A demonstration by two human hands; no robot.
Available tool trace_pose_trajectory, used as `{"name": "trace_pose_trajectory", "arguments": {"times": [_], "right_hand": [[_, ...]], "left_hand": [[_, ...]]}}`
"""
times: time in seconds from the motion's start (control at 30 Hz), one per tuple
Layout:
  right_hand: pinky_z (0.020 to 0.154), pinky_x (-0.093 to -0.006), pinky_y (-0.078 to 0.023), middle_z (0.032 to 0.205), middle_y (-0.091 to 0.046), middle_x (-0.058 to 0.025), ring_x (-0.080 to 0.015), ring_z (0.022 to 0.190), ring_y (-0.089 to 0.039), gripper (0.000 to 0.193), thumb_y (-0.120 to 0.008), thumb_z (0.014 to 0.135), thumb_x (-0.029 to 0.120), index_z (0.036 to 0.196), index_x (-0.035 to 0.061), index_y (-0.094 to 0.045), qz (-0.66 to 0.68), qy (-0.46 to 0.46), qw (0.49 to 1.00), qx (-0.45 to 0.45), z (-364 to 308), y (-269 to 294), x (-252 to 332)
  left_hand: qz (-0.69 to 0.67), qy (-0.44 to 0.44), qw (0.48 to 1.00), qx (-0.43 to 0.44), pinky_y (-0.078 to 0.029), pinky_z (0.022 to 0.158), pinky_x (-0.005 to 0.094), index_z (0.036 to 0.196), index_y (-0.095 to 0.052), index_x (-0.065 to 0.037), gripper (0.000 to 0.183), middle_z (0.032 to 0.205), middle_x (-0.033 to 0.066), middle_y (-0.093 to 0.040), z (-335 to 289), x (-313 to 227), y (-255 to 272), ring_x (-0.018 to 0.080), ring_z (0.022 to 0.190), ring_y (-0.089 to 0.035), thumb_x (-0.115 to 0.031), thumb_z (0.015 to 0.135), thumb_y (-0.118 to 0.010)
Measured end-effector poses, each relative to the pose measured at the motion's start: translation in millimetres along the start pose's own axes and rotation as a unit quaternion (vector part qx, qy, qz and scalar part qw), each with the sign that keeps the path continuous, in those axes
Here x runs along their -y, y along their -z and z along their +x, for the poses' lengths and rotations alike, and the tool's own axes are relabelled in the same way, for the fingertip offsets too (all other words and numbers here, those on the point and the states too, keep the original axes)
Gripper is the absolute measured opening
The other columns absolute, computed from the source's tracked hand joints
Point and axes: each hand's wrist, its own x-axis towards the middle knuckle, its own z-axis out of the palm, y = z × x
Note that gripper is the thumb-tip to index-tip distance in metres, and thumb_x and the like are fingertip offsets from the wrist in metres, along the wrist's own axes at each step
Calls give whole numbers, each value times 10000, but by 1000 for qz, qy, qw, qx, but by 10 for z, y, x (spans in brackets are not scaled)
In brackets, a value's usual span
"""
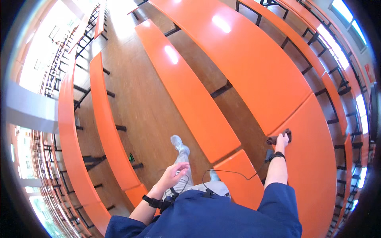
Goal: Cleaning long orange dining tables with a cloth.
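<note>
My right hand [282, 139] is closed on a crumpled dark brown cloth [272, 140], pressed to the orange table [305, 158] on my right, close to its near edge and the seam between two tabletops. The cloth sticks out on both sides of my fingers. In front of my body hangs my left hand [177, 174], its fingers loosely bent and apart, with nothing in it. Black bands circle both wrists, and a thin black cable [234, 171] runs across my front towards the right wrist.
A long orange bench [190, 91] runs alongside the table, with a shorter bench section [240, 174] beside my legs. Across the brown floor [147, 99] on the left stands another orange bench [104, 119]. More rows on black metal legs fill both sides.
</note>
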Motion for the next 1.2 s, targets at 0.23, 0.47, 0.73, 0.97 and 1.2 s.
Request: {"name": "trace_pose_trajectory", "arguments": {"times": [0.23,0.47,0.73,0.97,1.2], "right_hand": [[878,-422,-505,1109,-658,-186,-354,1007,-637,475,-581,814,275,1257,104,-583,-62,37,997,-36,-402,-1221,1535],[959,-425,-463,1211,-604,-212,-372,1098,-592,517,-574,785,275,1278,115,-577,-46,46,996,-60,-816,-2233,3244],[862,-487,-499,1035,-660,-226,-382,988,-634,362,-520,777,191,1112,137,-646,46,10,998,-31,-1347,-3326,5715],[824,-501,-511,998,-660,-223,-398,962,-637,262,-519,798,182,1012,78,-630,32,101,993,51,-1823,-4898,7989],[930,-435,-469,1173,-620,-201,-368,1082,-593,497,-574,802,281,1271,115,-572,-50,119,990,64,-1837,-6203,9441]], "left_hand": [[19,66,998,0,-502,838,289,1130,-592,23,235,1005,97,-675,1434,139,2024,152,930,-630,-102,933,-566],[117,53,989,72,-513,828,307,1155,-585,13,264,1012,116,-681,2644,-181,3767,184,944,-650,-111,922,-574],[144,47,981,124,-478,905,294,1178,-548,48,262,1056,109,-651,4135,-366,5250,170,997,-619,-90,958,-510],[132,98,985,49,-481,887,286,1187,-552,36,267,1067,99,-647,5109,-798,6720,160,985,-611,-93,957,-506],[102,80,992,-11,-494,861,292,1184,-581,7,290,1043,115,-668,6189,-750,8473,175,959,-632,-142,936,-571]]}}
